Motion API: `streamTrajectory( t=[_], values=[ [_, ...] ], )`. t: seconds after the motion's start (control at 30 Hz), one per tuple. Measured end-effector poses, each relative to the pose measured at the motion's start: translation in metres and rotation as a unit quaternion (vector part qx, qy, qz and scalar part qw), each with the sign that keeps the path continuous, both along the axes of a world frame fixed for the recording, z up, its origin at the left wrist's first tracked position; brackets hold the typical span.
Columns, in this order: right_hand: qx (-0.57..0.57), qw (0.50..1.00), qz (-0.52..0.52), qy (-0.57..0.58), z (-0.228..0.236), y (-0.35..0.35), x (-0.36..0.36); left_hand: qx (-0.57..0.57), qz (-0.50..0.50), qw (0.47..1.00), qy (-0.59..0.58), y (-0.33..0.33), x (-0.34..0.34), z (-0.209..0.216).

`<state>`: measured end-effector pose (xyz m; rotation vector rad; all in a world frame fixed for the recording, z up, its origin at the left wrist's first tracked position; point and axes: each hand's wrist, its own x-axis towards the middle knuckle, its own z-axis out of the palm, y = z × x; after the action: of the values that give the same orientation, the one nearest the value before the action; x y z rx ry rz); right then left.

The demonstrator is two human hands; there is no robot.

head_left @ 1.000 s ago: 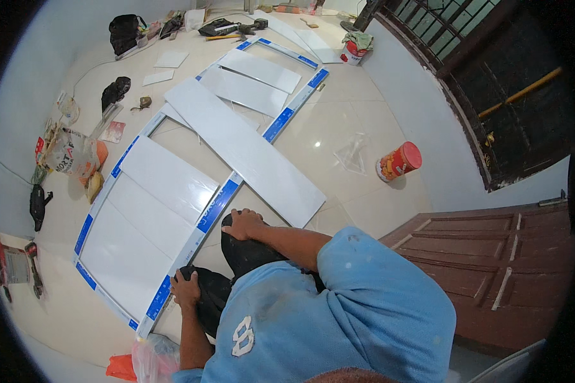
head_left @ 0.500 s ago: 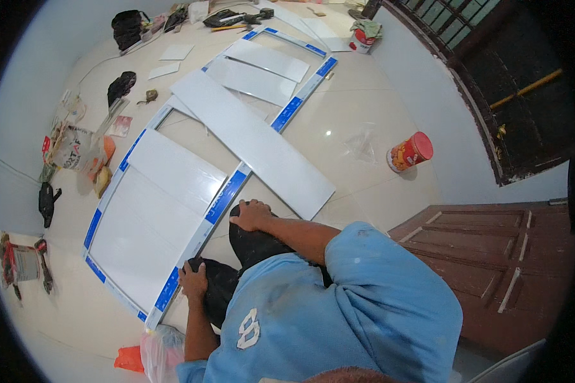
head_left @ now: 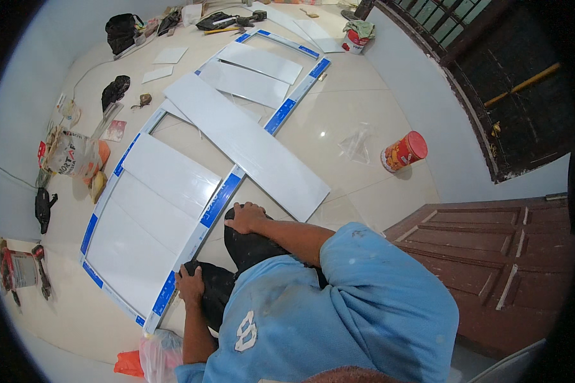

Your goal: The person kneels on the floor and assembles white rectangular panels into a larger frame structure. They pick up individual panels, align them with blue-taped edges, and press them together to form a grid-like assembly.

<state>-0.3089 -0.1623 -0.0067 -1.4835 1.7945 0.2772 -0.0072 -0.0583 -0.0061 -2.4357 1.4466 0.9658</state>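
My left hand rests over my left knee, close to the frame's near edge, with nothing in it. My right hand lies spread over my right knee, also empty. In front of me on the floor is a long panel frame with blue-and-white protective film. White panels fill its near section, and narrower panels lie in the far section. One long loose white panel lies slantwise across the frame's middle, its near end reaching past the edge beside my right hand.
A red snack tin stands on the right, near a brown panelled door. A cloth-topped bucket sits by the far wall. On the left are a filled sack and a black tool; a cordless drill lies far off.
The whole view has shifted slightly, with the scene a little to the left. Both hands stay on my knees, and the panels and frame keep their places.
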Motion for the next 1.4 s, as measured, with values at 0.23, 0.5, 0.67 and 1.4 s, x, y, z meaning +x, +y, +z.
streamTrajectory(
  t=[0.23,0.5,0.67,1.4],
  values=[
    [0.019,1.0,-0.01,0.011,0.009,-0.002,0.001,0.002,-0.014,1.0,0.004,0.0,0.006,-0.006],
    [-0.04,0.999,-0.014,0.001,-0.04,0.001,-0.004,0.001,0.003,1.0,0.002,0.005,0.003,-0.003],
    [-0.138,0.967,-0.187,-0.106,-0.101,-0.033,-0.105,-0.008,0.012,1.0,0.005,0.005,0.004,0.005],
    [-0.235,0.872,-0.415,-0.111,-0.126,0.006,-0.234,-0.046,-0.094,0.994,0.026,0.004,0.025,-0.033]
  ],
)
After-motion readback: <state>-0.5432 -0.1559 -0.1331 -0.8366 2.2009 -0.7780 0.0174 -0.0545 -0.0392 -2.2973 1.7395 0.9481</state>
